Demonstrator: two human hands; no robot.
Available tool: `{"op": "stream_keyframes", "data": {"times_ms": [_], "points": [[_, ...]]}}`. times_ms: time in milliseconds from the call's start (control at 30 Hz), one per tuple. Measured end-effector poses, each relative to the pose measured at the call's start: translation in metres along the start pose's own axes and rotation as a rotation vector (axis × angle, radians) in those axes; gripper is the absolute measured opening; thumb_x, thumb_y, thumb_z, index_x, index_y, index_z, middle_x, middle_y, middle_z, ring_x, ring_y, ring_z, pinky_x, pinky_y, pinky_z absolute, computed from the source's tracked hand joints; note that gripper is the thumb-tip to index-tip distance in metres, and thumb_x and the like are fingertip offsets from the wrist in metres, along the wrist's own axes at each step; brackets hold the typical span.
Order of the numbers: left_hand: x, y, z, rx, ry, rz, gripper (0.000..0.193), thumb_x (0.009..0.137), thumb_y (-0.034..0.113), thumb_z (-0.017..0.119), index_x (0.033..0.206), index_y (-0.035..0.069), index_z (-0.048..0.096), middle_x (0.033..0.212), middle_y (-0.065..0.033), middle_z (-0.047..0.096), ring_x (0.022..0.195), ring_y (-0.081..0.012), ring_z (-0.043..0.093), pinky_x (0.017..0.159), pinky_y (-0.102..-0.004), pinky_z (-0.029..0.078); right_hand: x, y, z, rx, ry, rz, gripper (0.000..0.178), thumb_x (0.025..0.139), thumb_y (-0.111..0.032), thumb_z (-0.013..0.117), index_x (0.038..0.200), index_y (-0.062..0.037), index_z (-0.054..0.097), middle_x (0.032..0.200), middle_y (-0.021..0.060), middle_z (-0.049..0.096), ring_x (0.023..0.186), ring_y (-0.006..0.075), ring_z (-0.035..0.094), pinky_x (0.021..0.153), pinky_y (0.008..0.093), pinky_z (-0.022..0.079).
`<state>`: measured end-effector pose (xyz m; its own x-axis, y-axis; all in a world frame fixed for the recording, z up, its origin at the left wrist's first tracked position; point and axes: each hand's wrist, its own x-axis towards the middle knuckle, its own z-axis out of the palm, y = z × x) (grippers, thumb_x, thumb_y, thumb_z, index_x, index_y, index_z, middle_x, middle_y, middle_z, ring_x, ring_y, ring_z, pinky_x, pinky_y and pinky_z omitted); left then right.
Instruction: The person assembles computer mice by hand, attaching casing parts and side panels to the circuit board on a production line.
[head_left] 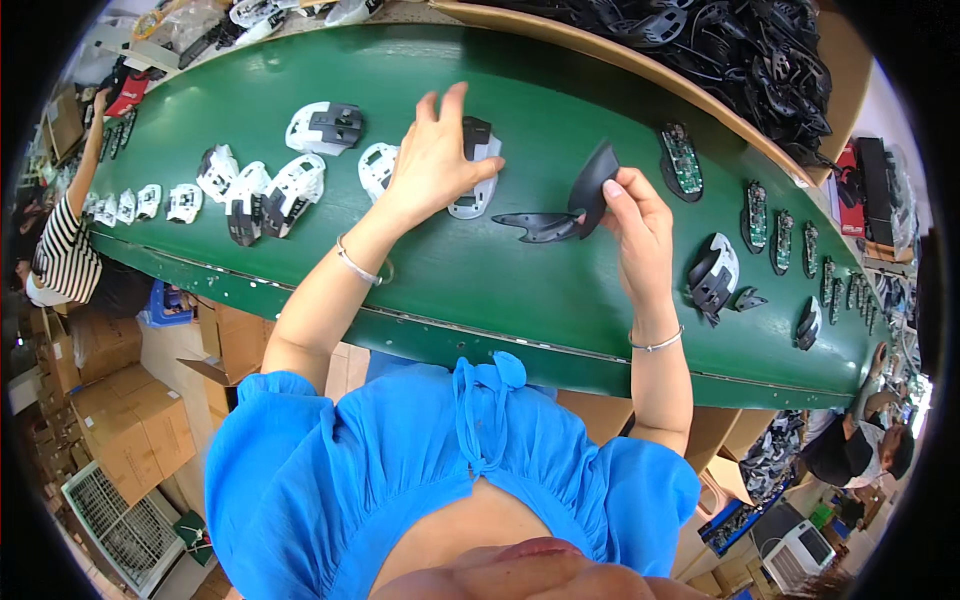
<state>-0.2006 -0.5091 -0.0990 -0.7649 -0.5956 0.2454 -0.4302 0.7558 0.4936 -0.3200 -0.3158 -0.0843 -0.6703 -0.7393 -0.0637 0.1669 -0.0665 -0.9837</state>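
My left hand (432,160), fingers spread, reaches over a white-and-black mouse shell (480,185) on the green work surface. Its thumb overlaps the shell; whether it touches cannot be made out. A second white shell (377,168) lies partly behind this hand. Between the thumb and fingers of my right hand (638,215) is a dark curved plastic mouse cover (592,188), tilted on edge. A flat black wing-shaped piece (538,226) sits at the cover's lower end; I cannot tell if they are joined.
Several white-and-black shells (292,190) lie to the left. At right are a mouse shell (713,275) and circuit boards on black bases (682,163). A carton of black parts (715,60) borders the far side. Other people work at both ends, one in a striped sleeve (68,245).
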Motion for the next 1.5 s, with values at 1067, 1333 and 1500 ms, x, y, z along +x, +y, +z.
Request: {"op": "stream_keyframes", "data": {"times_ms": [1067, 1333, 1500], "points": [[-0.035, 0.015, -0.029, -1.359, -0.123, -0.210, 0.069, 0.082, 0.025, 0.068, 0.134, 0.000, 0.032, 0.118, -0.0128, 0.051, 0.108, -0.0179, 0.050, 0.094, -0.0297, 0.040, 0.005, -0.018, 0.067, 0.046, -0.067, 0.049, 0.030, 0.079, -0.005, 0.069, 0.102, 0.0029, 0.053, 0.082, 0.0081, 0.062, 0.067, 0.0101, 0.059, 0.054, 0.0224, 0.050], [-0.039, 0.015, -0.036, -1.211, -0.122, -0.046, 0.099, 0.062, 0.021, 0.084, 0.137, -0.001, 0.023, 0.122, -0.0167, 0.047, 0.112, -0.0234, 0.050, 0.095, -0.0318, 0.041, 0.002, -0.027, 0.063, 0.462, -0.288, 0.215, 0.028, 0.085, -0.010, 0.061, 0.109, 0.0023, 0.052, 0.095, 0.0091, 0.062, 0.083, 0.0132, 0.061, 0.070, 0.0254, 0.052], [-0.039, 0.022, -0.038, -1.046, -0.034, 0.097, 0.106, 0.059, 0.019, 0.086, 0.138, -0.001, 0.018, 0.125, -0.0157, 0.045, 0.114, -0.0235, 0.049, 0.097, -0.0331, 0.041, -0.005, -0.016, 0.070, 0.371, -0.177, 0.055, 0.021, 0.092, -0.014, 0.052, 0.106, 0.0020, 0.054, 0.096, 0.0082, 0.061, 0.080, 0.0126, 0.061, 0.070, 0.0261, 0.054]]}}
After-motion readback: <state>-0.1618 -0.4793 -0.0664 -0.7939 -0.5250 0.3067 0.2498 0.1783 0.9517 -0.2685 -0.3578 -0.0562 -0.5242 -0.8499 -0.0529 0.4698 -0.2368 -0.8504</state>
